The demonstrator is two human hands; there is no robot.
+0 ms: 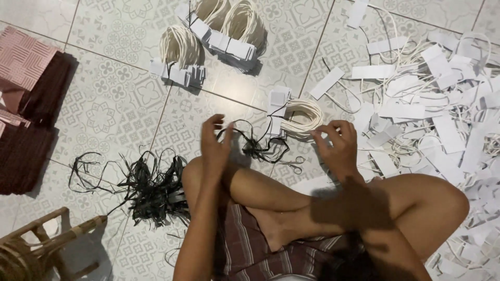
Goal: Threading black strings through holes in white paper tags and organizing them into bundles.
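Head view: seated on tiled floor.
Left hand [216,143]: fingers pinch black string [255,145], pulling it taut.
Right hand [337,145]: fingers pinched on cord bundle [299,117], steadying it.

Bare arms here, no sleeves, no rings or watch on the left hand [216,148] or right hand [338,148]. Bare legs too. Striped maroon-and-grey shorts [250,250] sit just below the hands.

White rectangular paper tags [401,110] lie heaped at right; bundled tags [229,44] above.
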